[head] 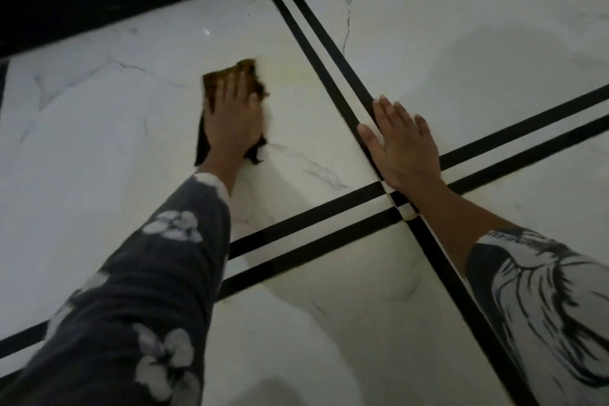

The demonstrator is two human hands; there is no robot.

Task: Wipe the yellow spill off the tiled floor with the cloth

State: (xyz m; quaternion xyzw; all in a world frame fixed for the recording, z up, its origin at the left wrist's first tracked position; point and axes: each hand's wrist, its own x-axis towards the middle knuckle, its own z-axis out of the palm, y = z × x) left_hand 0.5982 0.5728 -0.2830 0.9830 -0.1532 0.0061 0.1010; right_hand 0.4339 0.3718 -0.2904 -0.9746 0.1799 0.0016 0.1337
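Landmark is the stripe crossing (397, 204), where black double lines meet on the white marble-look tiled floor (99, 115). Left hand (234, 115) is up and left of the crossing, flat on the brown cloth (214, 82). Its grip is slack: fingers straight, pressing down, nothing pinched. The cloth lies on the tile under the palm, edges showing beyond the fingertips and by the wrist. A faint yellow spill (290, 76) sits on the same tile, just right of the cloth, above-left of the crossing. Right hand (403, 148) is just above the crossing, palm flat on the stripes, fingers spread, holding nothing. Dark patterned sleeves on both arms.
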